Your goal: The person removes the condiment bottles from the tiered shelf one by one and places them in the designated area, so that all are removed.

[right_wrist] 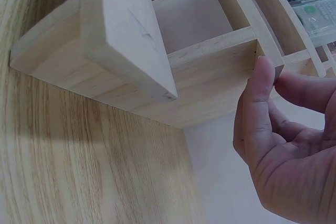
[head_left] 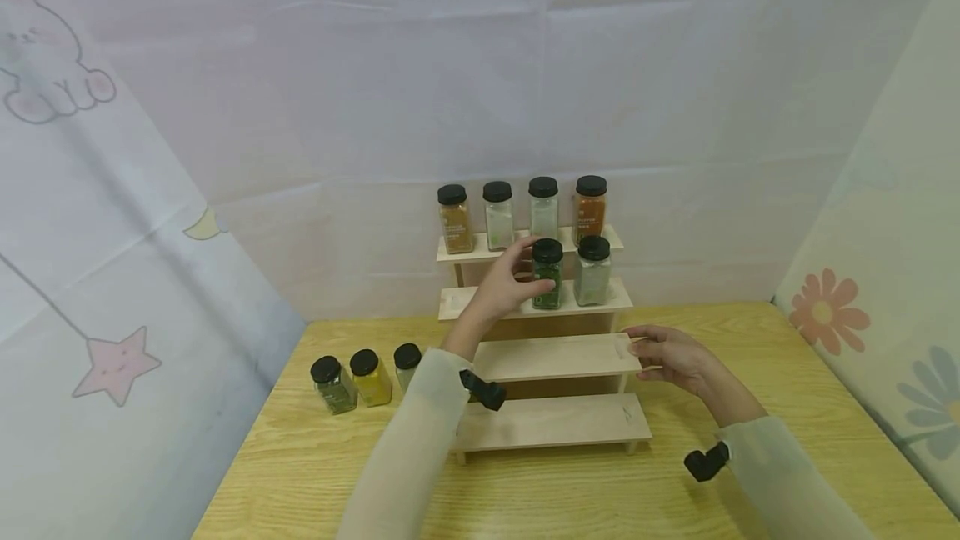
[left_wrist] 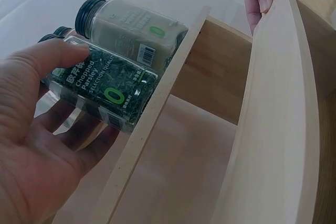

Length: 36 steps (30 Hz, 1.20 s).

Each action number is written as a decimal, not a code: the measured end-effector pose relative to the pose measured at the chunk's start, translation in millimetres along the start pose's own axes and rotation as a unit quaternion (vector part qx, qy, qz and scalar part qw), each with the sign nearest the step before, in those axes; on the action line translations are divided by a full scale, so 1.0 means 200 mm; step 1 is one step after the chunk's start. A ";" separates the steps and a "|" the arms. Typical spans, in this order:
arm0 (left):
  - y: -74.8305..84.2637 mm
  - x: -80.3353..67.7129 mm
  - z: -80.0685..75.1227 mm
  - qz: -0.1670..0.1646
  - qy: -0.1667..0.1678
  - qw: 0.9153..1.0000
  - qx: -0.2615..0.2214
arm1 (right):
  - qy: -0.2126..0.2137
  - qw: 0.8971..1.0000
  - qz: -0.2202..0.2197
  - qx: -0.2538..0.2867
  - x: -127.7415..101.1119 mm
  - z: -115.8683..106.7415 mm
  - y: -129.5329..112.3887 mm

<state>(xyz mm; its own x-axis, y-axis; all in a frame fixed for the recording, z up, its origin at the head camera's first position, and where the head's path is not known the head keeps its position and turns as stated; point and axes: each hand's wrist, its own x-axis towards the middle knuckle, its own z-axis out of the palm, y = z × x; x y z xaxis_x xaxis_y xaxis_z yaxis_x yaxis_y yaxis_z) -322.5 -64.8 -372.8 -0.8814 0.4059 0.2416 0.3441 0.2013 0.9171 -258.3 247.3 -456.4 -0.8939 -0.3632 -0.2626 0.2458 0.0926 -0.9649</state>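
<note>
A four-tier wooden rack (head_left: 555, 422) stands on the table. On its second tier from the top, my left hand (head_left: 504, 286) grips a black-capped chopped parsley jar (left_wrist: 113, 85), thumb on the label side and fingers behind. Beside that jar, to the right, stands a jar of pale contents (head_left: 592, 282). My right hand (head_left: 678, 359) pinches the right end of the third tier (right_wrist: 268, 59) between thumb and fingers. Along the top tier are two orange-brown jars, such as the left one (head_left: 456, 227), and two paler ones between them.
To the rack's left on the table (head_left: 277, 457) stand a dark green jar (head_left: 336, 394), a yellow jar (head_left: 372, 386) and a pale jar (head_left: 407, 369) partly hidden by my left sleeve. A printed cloth backdrop (head_left: 375, 107) hangs close behind the rack and along both sides.
</note>
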 end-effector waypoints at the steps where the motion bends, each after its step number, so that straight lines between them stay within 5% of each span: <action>1: 0.00 0.00 0.00 0.001 0.001 1.000 -0.002 | 0.000 1.000 0.000 0.000 0.00 0.00 0.00; 16: 0.03 -0.02 -0.02 0.007 0.018 1.000 -0.023 | -0.001 1.000 -0.004 -0.006 0.00 0.00 -0.01; 36: 0.07 -0.19 -0.17 0.035 0.039 0.999 0.011 | -0.001 1.000 -0.004 -0.007 0.00 0.00 0.01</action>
<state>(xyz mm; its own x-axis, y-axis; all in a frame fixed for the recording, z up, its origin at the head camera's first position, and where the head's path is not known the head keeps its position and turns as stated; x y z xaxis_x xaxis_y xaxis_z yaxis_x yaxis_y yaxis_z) -295.0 -108.6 -358.1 -0.8771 0.3486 0.3303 0.4127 0.1954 0.8897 -257.7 246.5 -457.5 -0.8954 -0.3649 -0.2553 0.2335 0.1035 -0.9668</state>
